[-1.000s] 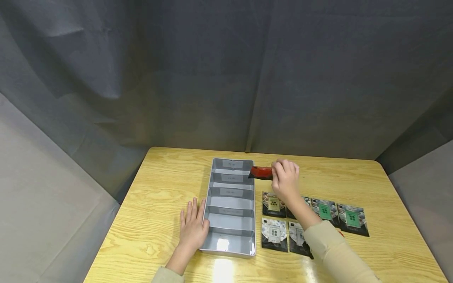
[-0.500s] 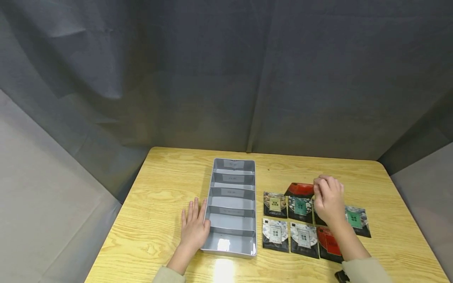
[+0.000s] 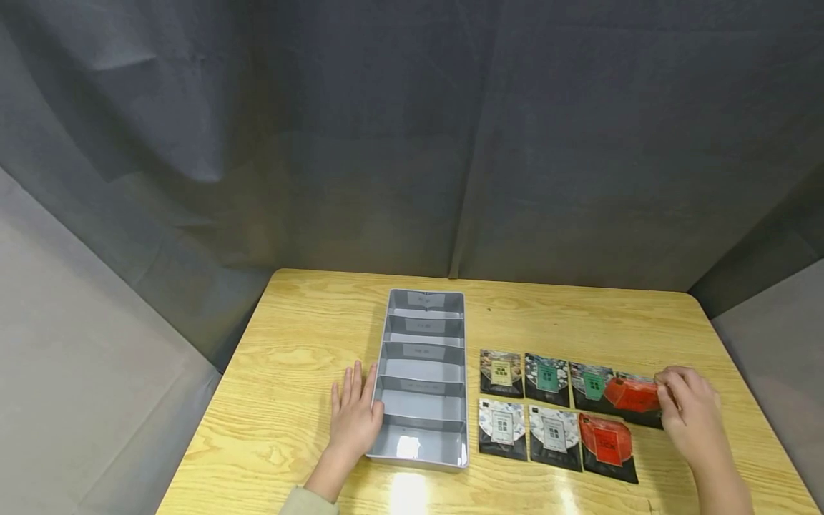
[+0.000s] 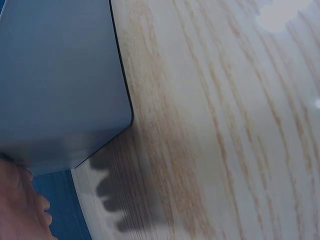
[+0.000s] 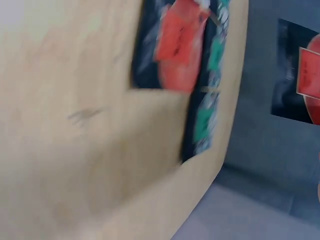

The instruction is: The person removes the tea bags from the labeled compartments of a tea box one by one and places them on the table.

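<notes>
My right hand pinches a red-and-black flat sachet by its right edge. In the right wrist view this sachet stands raised off the table, and only a sliver of the hand shows. Below it in the head view lies the far-right sachet of the back row, mostly covered. Fingers extended, my left hand rests against the left side of a grey divided tray. The left wrist view shows part of that hand by the tray's outer wall.
Right of the tray lie a yellow-labelled sachet and green-labelled ones in a back row. Two white-labelled sachets and a red one form the front row. Dark cloth hangs behind the wooden table.
The right hand has carried the red sachet from beside the tray's far end rightward, over the back row to its right end. The left hand and the tray stay in place.
</notes>
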Demonstrator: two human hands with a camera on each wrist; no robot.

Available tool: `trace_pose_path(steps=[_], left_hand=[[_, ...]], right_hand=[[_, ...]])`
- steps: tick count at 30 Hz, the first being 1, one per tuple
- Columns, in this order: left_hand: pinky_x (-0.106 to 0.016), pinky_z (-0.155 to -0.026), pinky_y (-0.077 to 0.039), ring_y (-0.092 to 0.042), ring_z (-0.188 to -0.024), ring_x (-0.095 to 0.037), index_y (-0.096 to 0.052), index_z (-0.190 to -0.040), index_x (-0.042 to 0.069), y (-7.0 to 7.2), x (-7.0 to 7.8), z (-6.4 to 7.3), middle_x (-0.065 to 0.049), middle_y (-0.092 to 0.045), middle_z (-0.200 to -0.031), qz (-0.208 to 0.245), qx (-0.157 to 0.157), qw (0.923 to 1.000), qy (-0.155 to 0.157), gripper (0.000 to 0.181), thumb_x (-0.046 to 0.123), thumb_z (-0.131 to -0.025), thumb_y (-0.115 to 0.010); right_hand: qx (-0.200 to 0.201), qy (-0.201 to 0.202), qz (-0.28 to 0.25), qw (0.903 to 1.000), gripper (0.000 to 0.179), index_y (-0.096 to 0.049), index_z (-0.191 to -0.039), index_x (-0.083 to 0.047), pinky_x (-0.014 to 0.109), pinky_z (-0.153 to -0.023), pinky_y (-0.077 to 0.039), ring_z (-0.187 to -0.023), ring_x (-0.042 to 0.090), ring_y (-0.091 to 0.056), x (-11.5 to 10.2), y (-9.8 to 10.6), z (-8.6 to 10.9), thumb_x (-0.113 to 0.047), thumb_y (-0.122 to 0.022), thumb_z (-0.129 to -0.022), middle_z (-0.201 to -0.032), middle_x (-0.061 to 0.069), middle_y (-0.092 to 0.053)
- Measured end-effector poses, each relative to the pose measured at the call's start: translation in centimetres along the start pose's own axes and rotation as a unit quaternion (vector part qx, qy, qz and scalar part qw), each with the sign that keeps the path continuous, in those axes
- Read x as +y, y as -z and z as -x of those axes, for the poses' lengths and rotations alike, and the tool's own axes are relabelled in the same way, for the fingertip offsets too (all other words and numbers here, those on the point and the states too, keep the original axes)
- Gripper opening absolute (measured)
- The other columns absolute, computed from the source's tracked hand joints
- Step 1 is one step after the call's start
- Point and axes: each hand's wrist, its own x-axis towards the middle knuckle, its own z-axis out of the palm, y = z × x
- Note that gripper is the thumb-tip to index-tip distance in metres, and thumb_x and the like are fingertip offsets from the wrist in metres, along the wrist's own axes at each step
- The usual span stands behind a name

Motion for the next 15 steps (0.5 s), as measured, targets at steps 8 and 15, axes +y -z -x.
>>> trace_pose_path(steps=[8, 15], left_hand=[[-0.055, -0.108, -0.002, -0.002, -0.139, -0.031, -0.021, -0.147, 0.016, 0.0, 0.0, 0.1, -0.014, -0.007, -0.152, 0.001, -0.003, 1.0, 0.003, 0.058, 0.023, -0.092, -0.037], [-0.055, -0.108, -0.002, -0.002, -0.139, -0.031, -0.021, -0.147, 0.016, 0.0, 0.0, 0.1, -0.015, -0.009, -0.152, 0.005, -0.002, 1.0, 0.005, 0.058, 0.022, -0.092, -0.038]], right_hand=[[-0.069, -0.065, 0.046, 0.9945, 0.01, -0.055, -0.083, -0.002, 0.051, -0.067, -0.027, -0.081, 0.038, -0.042, 2.5, 2.0, 3.8, 0.007, -0.049, -0.086, -0.093, 0.019, -0.049], [-0.214, -0.186, 0.122, 0.9513, 0.018, -0.053, -0.092, 0.001, 0.056, -0.069, -0.027, -0.09, 0.044, -0.035, 4.7, 3.8, 6.0, -0.012, -0.041, -0.095, -0.1, 0.026, -0.042]])
